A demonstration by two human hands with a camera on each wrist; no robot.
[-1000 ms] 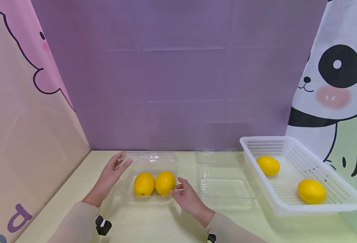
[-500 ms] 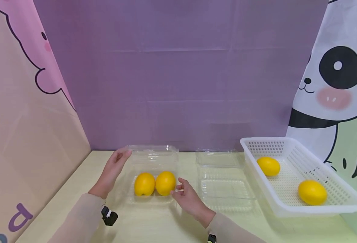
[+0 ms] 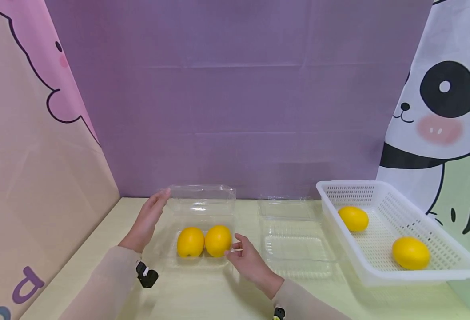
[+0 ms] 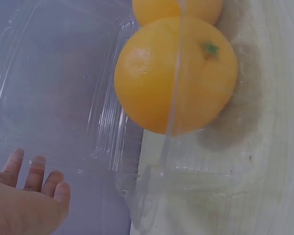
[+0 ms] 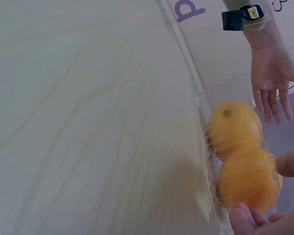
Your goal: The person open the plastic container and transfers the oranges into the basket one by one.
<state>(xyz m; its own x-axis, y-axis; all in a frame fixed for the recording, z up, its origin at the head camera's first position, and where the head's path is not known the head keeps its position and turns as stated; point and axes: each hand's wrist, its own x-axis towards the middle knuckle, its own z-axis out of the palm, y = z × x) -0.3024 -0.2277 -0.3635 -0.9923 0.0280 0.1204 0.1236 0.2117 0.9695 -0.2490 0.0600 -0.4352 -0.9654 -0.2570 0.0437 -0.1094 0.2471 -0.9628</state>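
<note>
Purple cloth (image 3: 239, 98) backs the pale table (image 3: 195, 295), hands well apart: left hand (image 3: 146, 221) at ten o'clock from two oranges (image 3: 190, 242) in their clear container (image 3: 205, 262), fingers straight beside its raised lid (image 3: 201, 195); right hand (image 3: 251, 263) at four, thumb and finger at the container's end, pinching or just touching, I cannot tell. Toward three, a second container (image 3: 292, 246), then a white basket (image 3: 383, 276) holding two yellow fruits (image 3: 411, 253).
</note>
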